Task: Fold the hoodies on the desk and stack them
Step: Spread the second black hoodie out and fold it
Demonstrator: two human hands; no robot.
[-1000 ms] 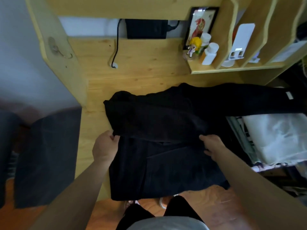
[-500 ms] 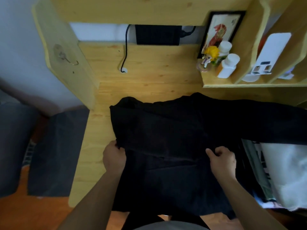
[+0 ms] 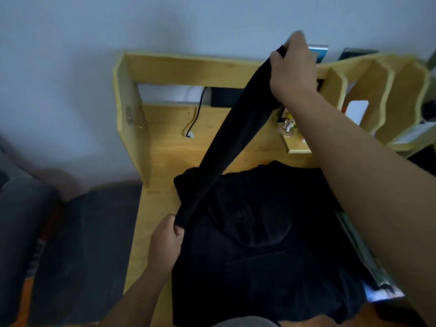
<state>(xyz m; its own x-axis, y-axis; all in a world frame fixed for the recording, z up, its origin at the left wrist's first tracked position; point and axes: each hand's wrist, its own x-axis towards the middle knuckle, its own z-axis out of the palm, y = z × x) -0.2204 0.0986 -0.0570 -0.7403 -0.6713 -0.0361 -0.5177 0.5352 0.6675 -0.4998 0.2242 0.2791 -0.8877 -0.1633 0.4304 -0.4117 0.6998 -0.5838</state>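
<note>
Raised since half a second ago: right hand (image 3: 292, 72), formerly low on the cloth at the near right, now high at the far side in front of the wooden shelf unit (image 3: 377, 90), fingers curled round the end of one sleeve (image 3: 233, 138). Sleeve: drawn taut, slanting from that hand down and leftward to the left hand (image 3: 166, 241). Left hand: near left edge of the garment, as before, fingers closed on the sleeve's lower end, probably at the shoulder, though dark cloth hides the seam. Black hoodie (image 3: 259, 244): body flat on the table (image 3: 160, 161), hood rounded at its centre, hem reaching the near edge. Black cable (image 3: 197, 114): runs down the table's far part to a grommet. Dark seat (image 3: 82, 244): left of the table. Pale folded items (image 3: 377, 279): at the hoodie's right, partly hidden by the right forearm.
</note>
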